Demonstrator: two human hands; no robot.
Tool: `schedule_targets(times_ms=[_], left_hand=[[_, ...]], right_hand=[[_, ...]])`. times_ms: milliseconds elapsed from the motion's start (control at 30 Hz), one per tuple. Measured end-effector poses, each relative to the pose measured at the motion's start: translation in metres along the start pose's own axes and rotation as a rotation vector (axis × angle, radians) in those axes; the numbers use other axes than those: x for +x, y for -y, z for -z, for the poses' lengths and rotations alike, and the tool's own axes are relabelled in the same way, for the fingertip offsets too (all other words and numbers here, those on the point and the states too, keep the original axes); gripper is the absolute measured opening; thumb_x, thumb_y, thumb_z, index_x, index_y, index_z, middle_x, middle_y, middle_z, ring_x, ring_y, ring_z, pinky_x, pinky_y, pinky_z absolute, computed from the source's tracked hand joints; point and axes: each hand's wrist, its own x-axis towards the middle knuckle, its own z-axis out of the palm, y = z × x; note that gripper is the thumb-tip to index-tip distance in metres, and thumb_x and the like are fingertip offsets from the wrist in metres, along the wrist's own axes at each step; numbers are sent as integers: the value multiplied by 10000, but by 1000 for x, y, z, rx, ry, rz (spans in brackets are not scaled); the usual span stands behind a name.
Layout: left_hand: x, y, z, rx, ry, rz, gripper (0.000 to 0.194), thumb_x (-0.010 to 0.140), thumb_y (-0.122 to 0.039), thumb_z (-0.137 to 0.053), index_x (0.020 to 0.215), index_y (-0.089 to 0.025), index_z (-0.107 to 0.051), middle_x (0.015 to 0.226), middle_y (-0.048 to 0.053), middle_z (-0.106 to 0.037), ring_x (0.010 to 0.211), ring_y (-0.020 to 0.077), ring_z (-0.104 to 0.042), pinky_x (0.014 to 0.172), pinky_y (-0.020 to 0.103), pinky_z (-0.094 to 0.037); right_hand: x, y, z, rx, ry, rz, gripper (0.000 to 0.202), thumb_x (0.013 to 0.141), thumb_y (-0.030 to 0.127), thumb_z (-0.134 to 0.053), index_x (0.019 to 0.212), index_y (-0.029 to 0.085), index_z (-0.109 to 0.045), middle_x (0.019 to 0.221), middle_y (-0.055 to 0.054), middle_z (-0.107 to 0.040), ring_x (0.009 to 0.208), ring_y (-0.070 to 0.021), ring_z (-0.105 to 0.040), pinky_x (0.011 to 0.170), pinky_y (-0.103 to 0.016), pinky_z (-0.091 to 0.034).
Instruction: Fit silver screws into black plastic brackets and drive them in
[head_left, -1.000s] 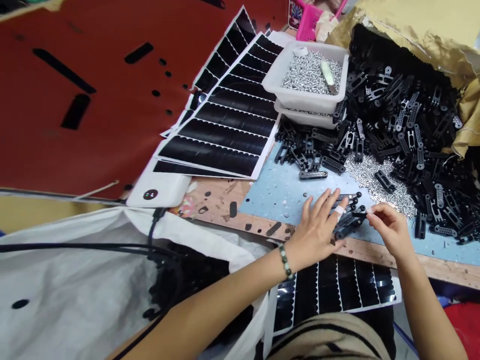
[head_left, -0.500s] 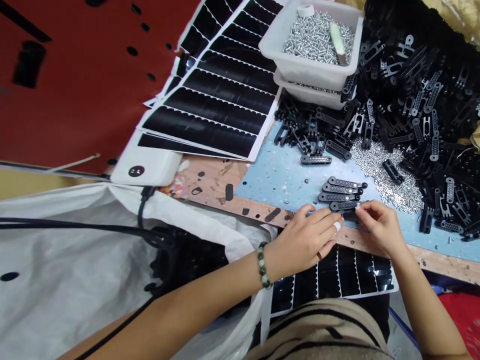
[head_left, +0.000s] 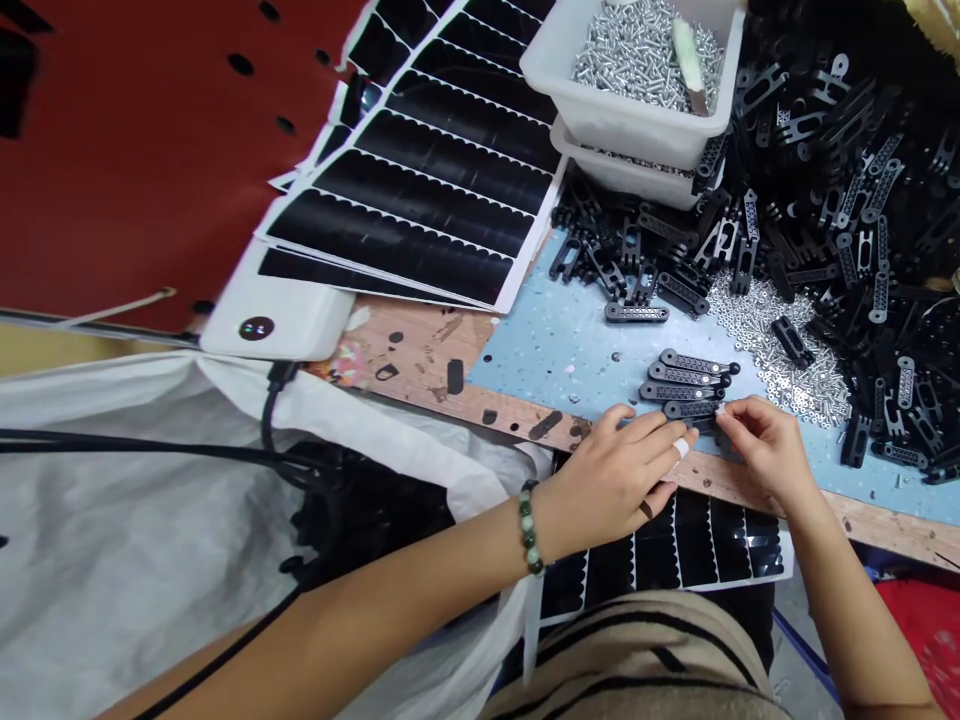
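Several black arm-shaped parts lie side by side on the blue mat. My left hand, with a white wrap on one finger, rests at the table edge, its fingertips by the left end of the nearest part. What its fingers may press on is hidden. At the right end of that part, my right hand pinches something tiny and pale between thumb and forefinger. Small silver hardware is heaped just beyond my right hand.
A white bin of silver screws stands on another bin at the back. Loose black parts pile up at right. Sheets of black stickers lie left of the bins, beside a white device with a cable.
The camera view has shifted slightly. Both hands remain at the nearest black part, with my right fingers still pinched at its right end.
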Motion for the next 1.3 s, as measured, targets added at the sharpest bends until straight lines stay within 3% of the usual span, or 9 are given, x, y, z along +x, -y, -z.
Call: schedule_targets(times_ms=[233, 367, 467, 567, 633, 733, 867, 1033, 1300], left_hand=[[7, -1, 3, -8, 12, -3, 424, 855, -176, -459, 1272, -197, -531, 1229, 86, -607, 1129, 267, -496, 968, 460, -309], [16, 0, 13, -136, 33, 67, 384, 774, -344, -604, 1117, -170, -589, 1170, 106, -589, 1116, 299, -474, 958, 474, -349], [22, -2, 15, -268, 62, 118, 465, 673, -352, -690, 1079, -177, -547, 1146, 96, -548, 1106, 291, -462, 968, 453, -388], [21, -3, 16, -400, 66, 125, 514, 646, -313, -695, 1098, -207, -474, 1111, 69, -515, 1076, 260, -476, 949, 417, -436], [17, -1, 21, -463, 1, 148, 576, 672, -337, -682, 1168, -210, -416, 1165, 84, -484, 1115, 260, -469, 961, 414, -439], [7, 5, 29, -447, -130, 176, 609, 752, -387, -637, 1267, -207, -369, 1281, 112, -449, 1204, 273, -433, 1009, 431, -397], [-1, 13, 25, -144, -105, 106, 370, 866, -319, -542, 1220, -219, -498, 1271, 85, -560, 1186, 289, -462, 1001, 496, -320], [-3, 12, 9, 43, -25, 50, 270, 913, -277, -488, 1161, -202, -567, 1280, 65, -600, 1188, 286, -487, 975, 502, -284], [-3, 10, 10, 49, -29, 50, 340, 916, -270, -460, 1243, -206, -528, 1293, 75, -592, 1200, 262, -490, 990, 477, -280]], right_hand=[[-2, 10, 1, -371, -72, 100, 143, 844, 345, -567, 857, 203, -564, 695, -6, -568, 597, -148, -525, 586, -290, -433], [-6, 20, 5, -525, -203, 275, 329, 820, 378, -627, 1085, 209, -528, 1003, -114, -579, 908, -256, -578, 705, -392, -498], [-14, 36, -1, -359, 1, 615, 364, 855, 239, -586, 1201, 257, -474, 1104, -98, -586, 1030, -228, -570, 838, -406, -508], [-23, 49, -9, -205, 263, 791, 255, 892, 129, -485, 1101, 265, -542, 944, -40, -640, 877, -161, -607, 766, -332, -524], [-25, 50, -10, -118, 247, 716, 163, 901, 141, -474, 973, 240, -581, 847, -31, -633, 794, -150, -602, 697, -312, -521], [-22, 40, -3, 60, 28, 412, 38, 884, 226, -539, 869, 224, -574, 751, -11, -599, 678, -139, -583, 599, -290, -501], [-8, 23, -1, 273, -87, 53, 169, 835, 327, -598, 969, 224, -586, 690, 28, -543, 514, -98, -518, 471, -241, -439], [7, 15, -14, 171, -34, -2, 140, 822, 328, -589, 822, 205, -657, 723, 4, -564, 541, -107, -535, 515, -258, -447], [12, 16, -13, 40, 6, 30, 153, 828, 309, -555, 807, 195, -657, 734, -14, -599, 581, -129, -551, 530, -262, -437]])
